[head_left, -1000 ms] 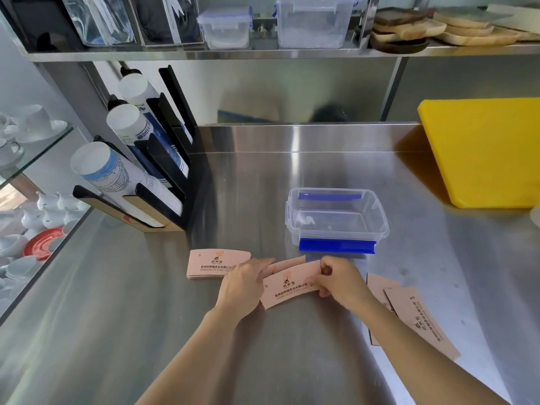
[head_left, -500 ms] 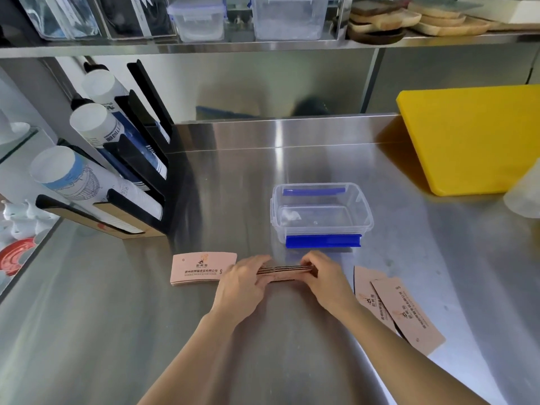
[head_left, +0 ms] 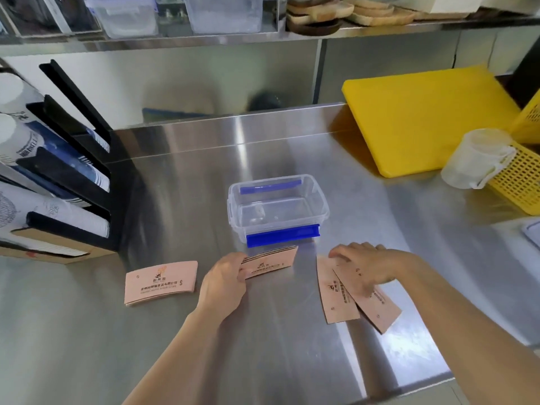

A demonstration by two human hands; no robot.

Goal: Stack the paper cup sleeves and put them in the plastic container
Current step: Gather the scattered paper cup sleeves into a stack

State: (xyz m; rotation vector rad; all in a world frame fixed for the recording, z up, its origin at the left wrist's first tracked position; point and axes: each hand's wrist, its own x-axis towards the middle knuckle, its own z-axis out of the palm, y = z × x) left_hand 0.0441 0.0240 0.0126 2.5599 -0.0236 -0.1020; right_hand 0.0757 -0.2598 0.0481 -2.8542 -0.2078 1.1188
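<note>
A clear plastic container (head_left: pixel 321 206) with blue clips stands open and empty in the middle of the steel counter. Just in front of it my left hand (head_left: pixel 225 280) grips the left end of a small stack of pink paper cup sleeves (head_left: pixel 273 260). To the right, my right hand (head_left: pixel 365 267) lies flat with spread fingers on two loose sleeves (head_left: pixel 339 302) that overlap on the counter. Another short stack of sleeves (head_left: pixel 160 282) lies alone at the left.
A black rack with paper cup stacks (head_left: pixel 58 182) fills the left side. A yellow cutting board (head_left: pixel 423 121) leans at the back right, beside a clear plastic jug (head_left: pixel 473 159) and a yellow basket (head_left: pixel 520 179). A shelf (head_left: pixel 263 36) overhangs the back.
My right hand has let go of the stack and moved right onto the two loose sleeves. My left hand alone now keeps the stack, which has tipped from on edge to flatter.
</note>
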